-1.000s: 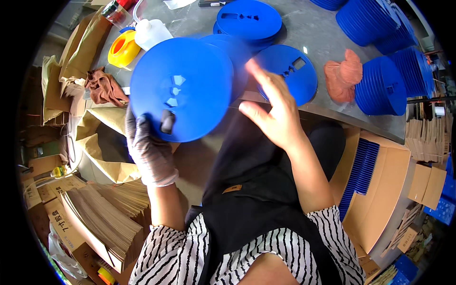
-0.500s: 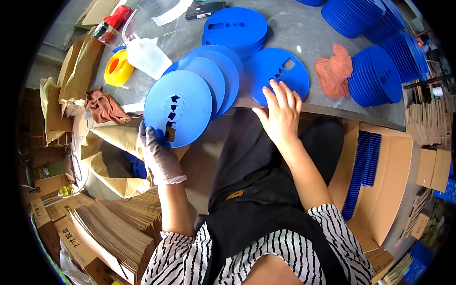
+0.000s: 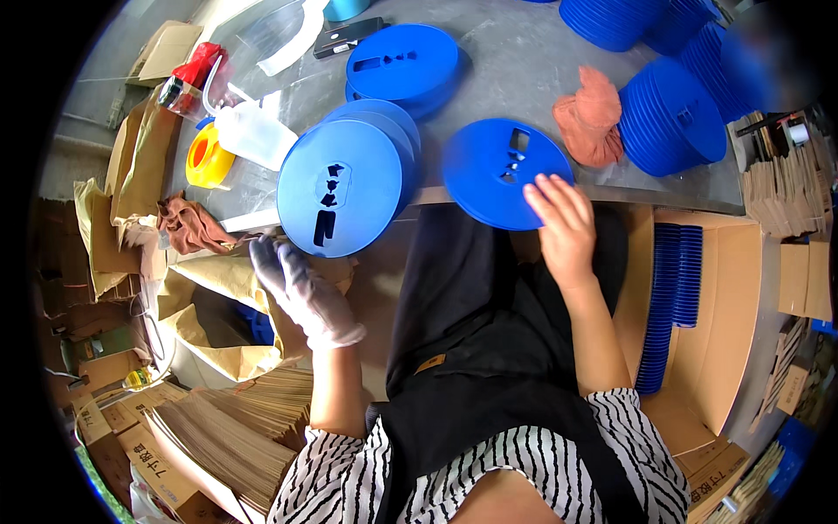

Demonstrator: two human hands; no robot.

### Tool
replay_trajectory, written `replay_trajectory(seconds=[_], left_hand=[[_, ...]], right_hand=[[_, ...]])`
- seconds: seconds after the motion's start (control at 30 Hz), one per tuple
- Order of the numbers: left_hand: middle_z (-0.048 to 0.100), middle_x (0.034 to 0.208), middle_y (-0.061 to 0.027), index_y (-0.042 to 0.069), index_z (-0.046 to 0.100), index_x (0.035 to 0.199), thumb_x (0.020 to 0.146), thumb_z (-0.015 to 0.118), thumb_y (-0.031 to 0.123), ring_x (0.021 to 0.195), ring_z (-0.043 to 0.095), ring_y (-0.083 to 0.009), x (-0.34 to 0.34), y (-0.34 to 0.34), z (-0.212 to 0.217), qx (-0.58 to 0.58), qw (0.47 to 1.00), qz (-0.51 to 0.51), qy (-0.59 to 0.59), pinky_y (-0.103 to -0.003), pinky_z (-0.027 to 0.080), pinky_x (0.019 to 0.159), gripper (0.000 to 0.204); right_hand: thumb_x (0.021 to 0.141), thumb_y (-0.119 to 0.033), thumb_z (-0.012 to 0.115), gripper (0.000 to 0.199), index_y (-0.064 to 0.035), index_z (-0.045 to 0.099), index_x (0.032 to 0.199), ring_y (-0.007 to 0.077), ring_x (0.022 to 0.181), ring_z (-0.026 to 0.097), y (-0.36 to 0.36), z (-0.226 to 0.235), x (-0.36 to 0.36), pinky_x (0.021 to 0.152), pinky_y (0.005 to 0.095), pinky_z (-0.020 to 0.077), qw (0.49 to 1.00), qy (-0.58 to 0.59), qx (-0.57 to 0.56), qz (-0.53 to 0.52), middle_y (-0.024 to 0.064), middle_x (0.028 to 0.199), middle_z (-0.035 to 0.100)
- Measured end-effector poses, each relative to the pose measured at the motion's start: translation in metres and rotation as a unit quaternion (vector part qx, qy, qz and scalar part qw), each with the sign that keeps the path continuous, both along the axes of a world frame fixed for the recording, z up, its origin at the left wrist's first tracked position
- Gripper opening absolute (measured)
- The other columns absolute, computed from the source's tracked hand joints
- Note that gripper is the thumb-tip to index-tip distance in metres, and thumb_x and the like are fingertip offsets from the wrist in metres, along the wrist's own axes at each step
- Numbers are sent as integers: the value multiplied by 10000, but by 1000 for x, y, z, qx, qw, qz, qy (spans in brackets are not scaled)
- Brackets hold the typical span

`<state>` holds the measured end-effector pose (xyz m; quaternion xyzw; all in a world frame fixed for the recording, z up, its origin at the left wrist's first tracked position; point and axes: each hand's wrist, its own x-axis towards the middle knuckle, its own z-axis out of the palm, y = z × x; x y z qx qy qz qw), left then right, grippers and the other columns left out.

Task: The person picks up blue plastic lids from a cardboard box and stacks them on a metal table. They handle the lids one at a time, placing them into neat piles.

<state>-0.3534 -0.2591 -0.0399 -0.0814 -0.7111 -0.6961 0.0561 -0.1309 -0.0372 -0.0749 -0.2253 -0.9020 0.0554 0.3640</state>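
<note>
My right hand [image 3: 566,229] has its fingers over the near right rim of a blue plastic reel disc [image 3: 484,170], with the thumb hidden, gripping the edge. That disc juts past the table's front edge. My left hand [image 3: 305,293], in a pale glove, is open, its fingers stretched out just below and left of a fanned pile of lighter blue reel discs. The top disc of this pile [image 3: 367,188] overhangs the table edge, with cutouts through its middle. Behind it lies another pile of blue discs [image 3: 410,74].
A salmon cloth [image 3: 589,122] and stacked blue reels [image 3: 668,118] are at the right. A white squeeze bottle [image 3: 253,135], a yellow container [image 3: 209,162] and a brown rag [image 3: 192,225] are at the left. An open carton [image 3: 711,306] holds blue discs; flat cardboard [image 3: 218,445] is stacked lower left.
My right hand has shifted right to the single disc's rim, and that disc has come nearer over the edge. My left hand has let go of the fanned pile, whose discs now overlap more closely.
</note>
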Motion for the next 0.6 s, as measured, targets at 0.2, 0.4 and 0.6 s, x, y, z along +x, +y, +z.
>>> replay_trajectory(seconds=[0.2,0.4,0.6], left_hand=[[409,1425,-183,-40,257,1444,994,493,322,1312,408,-312,64,-7,9,82,938,-313,123,-447,324,1104,623],[439,1428,-181,22,375,1429,921,404,653,1257,476,-297,57,50,58,308,619,-502,-519,-431,383,1057,811],[461,1392,-176,51,317,1442,811,755,255,1237,497,-296,74,69,57,308,652,-536,-439,-438,424,1039,795]], right_hand=[[837,18,593,159,3,659,981,322,1200,556,3,45,33,1028,431,422,901,285,-300,130,196,1225,614],[844,-41,632,60,-50,646,902,349,1300,471,4,66,21,1060,455,400,824,283,-350,343,246,1329,529],[962,-212,537,661,-92,180,1505,286,1289,449,1,74,6,1048,404,434,696,403,-555,215,182,1490,314]])
